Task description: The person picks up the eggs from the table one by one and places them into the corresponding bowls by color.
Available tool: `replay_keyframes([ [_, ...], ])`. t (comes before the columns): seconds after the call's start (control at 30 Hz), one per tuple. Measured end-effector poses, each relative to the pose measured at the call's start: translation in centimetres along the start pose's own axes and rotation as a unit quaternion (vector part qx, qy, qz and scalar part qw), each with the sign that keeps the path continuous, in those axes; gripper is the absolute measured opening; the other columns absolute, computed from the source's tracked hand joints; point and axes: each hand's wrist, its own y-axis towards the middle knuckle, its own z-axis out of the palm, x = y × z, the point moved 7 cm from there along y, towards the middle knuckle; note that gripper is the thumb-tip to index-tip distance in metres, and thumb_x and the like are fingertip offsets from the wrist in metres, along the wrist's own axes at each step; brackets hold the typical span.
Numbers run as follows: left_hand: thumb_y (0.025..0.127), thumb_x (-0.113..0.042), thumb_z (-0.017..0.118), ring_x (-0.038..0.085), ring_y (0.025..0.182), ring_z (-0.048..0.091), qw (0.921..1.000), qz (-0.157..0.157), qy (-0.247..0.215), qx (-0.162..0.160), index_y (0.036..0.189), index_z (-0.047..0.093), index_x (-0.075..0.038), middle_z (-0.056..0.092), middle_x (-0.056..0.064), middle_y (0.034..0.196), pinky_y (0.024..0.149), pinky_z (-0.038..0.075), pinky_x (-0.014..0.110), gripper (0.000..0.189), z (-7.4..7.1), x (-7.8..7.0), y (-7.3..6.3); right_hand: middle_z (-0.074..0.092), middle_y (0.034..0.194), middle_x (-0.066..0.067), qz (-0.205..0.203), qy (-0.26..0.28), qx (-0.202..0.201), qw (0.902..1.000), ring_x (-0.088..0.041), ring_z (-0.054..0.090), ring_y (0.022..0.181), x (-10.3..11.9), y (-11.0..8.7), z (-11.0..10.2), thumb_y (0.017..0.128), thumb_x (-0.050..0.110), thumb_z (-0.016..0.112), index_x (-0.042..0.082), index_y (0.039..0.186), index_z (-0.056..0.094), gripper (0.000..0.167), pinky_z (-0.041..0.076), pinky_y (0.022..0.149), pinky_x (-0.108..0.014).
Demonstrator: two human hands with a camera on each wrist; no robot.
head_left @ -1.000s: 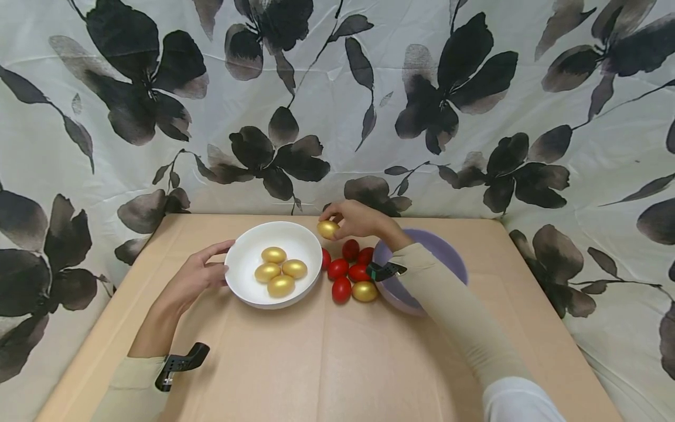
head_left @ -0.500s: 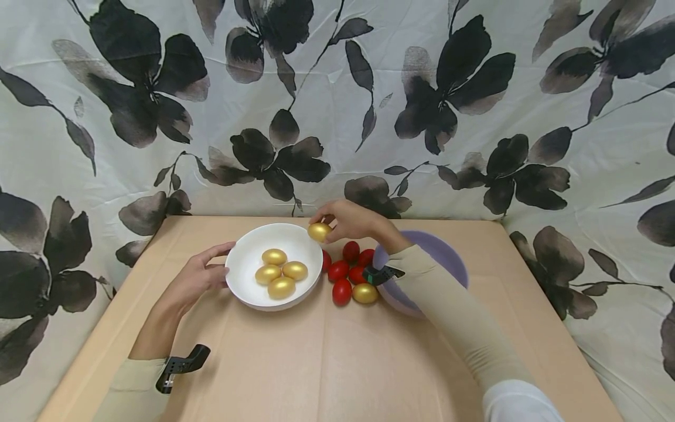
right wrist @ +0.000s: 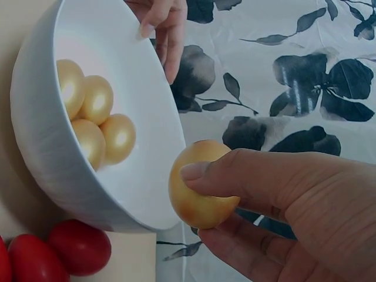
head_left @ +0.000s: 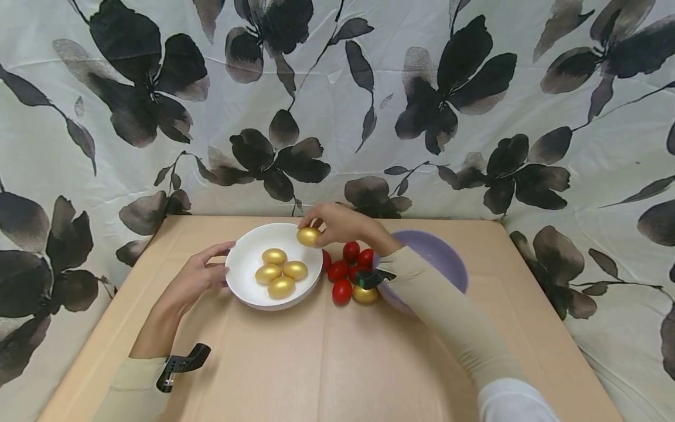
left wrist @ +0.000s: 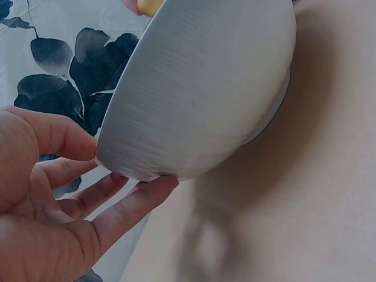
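Note:
A white bowl (head_left: 248, 287) stands on the table with several golden eggs (head_left: 281, 287) inside. My left hand (head_left: 197, 275) holds the left side of its rim, fingertips against the outer wall in the left wrist view (left wrist: 70, 194). Another golden egg (right wrist: 200, 188) is pinched between the thumb and fingers of my right hand (head_left: 343, 225). That egg overlaps the bowl's right rim in the head view.
Several red eggs (head_left: 341, 291) and one golden egg (head_left: 365, 294) lie right of the white bowl. Behind my right forearm, a purple bowl (head_left: 448, 258) is partly hidden. A floral cloth (head_left: 337, 88) hangs behind the table (head_left: 295, 363).
My right hand has moved left with the golden egg, from beside the white bowl to its right rim. The left hand has stayed at the bowl.

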Motion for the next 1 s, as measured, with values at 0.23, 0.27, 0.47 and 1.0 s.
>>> replay_keyframes([
  [0.23, 0.097, -0.002, 0.053, 0.036, 0.117, 0.061, 1.0000, -0.003, -0.004, -0.004, 0.158, 0.033, -0.007, 0.035, 0.025, 0.153, 0.083, 0.060, 0.038, 0.064, 0.0, 0.1, 0.2, 0.069, 0.121, -0.004, 0.002, -0.002, 0.016, 0.9999, -0.018, 0.066, 0.107, 0.0, 1.1, 1.0, 0.084, 0.003, 0.081, 0.009, 0.124, 0.071, 0.042, 0.056, 0.089, -0.023],
  [0.27, 0.097, -0.002, 0.053, 0.036, 0.117, 0.061, 1.0000, -0.003, -0.004, -0.005, 0.158, 0.033, -0.006, 0.035, 0.025, 0.153, 0.083, 0.060, 0.038, 0.064, 0.1, 0.1, 0.2, 0.069, 0.121, -0.004, 0.002, -0.002, 0.018, 0.9998, -0.018, 0.066, 0.108, 0.1, 1.3, 1.2, 0.084, 0.003, 0.080, 0.009, 0.124, 0.071, 0.042, 0.056, 0.090, -0.023],
  [0.47, 0.097, -0.002, 0.054, 0.036, 0.118, 0.061, 1.0000, -0.004, -0.003, -0.008, 0.158, 0.033, -0.007, 0.034, 0.025, 0.153, 0.084, 0.060, 0.038, 0.065, 0.1, 0.1, 0.3, 0.067, 0.119, -0.004, -0.007, -0.016, 0.031, 0.9994, -0.018, 0.065, 0.107, 0.2, 2.2, 1.8, 0.084, 0.003, 0.080, 0.008, 0.123, 0.070, 0.041, 0.054, 0.094, -0.023],
  [1.0, 0.097, -0.002, 0.054, 0.037, 0.117, 0.061, 1.0000, -0.004, -0.005, -0.006, 0.158, 0.033, -0.007, 0.033, 0.025, 0.154, 0.081, 0.060, 0.035, 0.065, 0.1, 0.3, 0.4, 0.069, 0.116, 0.000, -0.014, -0.109, 0.059, 0.9922, -0.014, 0.062, 0.104, 1.2, 3.9, 3.9, 0.085, 0.005, 0.077, 0.010, 0.122, 0.071, 0.038, 0.050, 0.092, -0.020],
])
